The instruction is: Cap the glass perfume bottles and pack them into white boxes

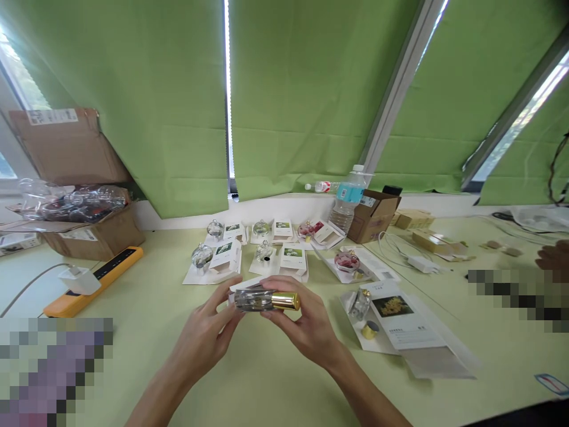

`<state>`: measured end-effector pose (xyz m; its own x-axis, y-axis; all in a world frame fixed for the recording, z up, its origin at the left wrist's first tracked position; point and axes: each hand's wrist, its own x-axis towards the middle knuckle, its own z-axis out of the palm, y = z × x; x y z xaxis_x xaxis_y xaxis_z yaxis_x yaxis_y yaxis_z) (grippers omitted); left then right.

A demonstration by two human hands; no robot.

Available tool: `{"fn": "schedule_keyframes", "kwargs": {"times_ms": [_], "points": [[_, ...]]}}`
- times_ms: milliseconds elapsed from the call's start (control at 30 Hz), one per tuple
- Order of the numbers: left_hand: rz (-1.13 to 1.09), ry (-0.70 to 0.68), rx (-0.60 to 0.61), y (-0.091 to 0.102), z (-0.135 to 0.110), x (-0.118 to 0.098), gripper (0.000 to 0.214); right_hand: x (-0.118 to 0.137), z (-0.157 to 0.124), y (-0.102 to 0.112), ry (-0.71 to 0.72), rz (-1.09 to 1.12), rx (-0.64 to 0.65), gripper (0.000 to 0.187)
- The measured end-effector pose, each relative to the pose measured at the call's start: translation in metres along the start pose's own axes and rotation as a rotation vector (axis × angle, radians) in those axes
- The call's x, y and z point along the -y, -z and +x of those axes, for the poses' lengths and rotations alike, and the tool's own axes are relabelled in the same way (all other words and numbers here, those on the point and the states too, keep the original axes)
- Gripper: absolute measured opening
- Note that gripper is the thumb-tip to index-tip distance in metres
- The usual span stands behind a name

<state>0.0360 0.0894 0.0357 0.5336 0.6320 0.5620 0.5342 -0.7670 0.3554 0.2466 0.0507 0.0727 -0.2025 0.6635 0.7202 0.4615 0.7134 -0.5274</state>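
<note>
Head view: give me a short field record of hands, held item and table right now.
left hand: grips bottle at its glass end
right hand: fingers on its gold cap
bottle pose: lying sideways, above table
behind: small bottles on cards
right: leaflet, loose cap
far left: power strip

Head-worn camera, facing forward-down over table (close range, single view).
</note>
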Motion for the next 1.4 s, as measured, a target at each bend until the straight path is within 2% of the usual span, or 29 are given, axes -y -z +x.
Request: {"fn": "schedule_keyframes", "kwargs": {"times_ms": [133,300,467,733,1000,1400], "points": [[-0.057,0.003,0.006,0.0016,0.0017,-0.0024,0.026,-0.0050,0.0012,0.0016,0.007,-0.010,-0.009,0.034],[-0.082,0.016,-0.017,0.0026,0.0027,-0.0020,0.023,-0.0068,0.0022,0.0043,-0.049,-0.026,0.005,0.031],[-0.124,0.146,-0.020,0.0039,0.0012,0.0018,0.012,-0.0091,0.0007,0.0033,-0.070,-0.058,0.064,0.032],[-0.191,0.253,0.047,0.0046,0.0013,-0.0005,0.024,-0.0093,-0.0021,-0.0005,-0.016,-0.133,0.122,0.037],[-0.230,0.256,0.089,-0.0003,-0.0016,-0.0004,0.026,-0.0069,-0.0020,-0.0028,0.004,-0.192,0.215,0.030],[-0.214,0.240,0.083,-0.0022,-0.0013,0.0004,0.029,-0.0041,-0.0018,-0.0021,-0.028,-0.230,0.259,0.030]]}}
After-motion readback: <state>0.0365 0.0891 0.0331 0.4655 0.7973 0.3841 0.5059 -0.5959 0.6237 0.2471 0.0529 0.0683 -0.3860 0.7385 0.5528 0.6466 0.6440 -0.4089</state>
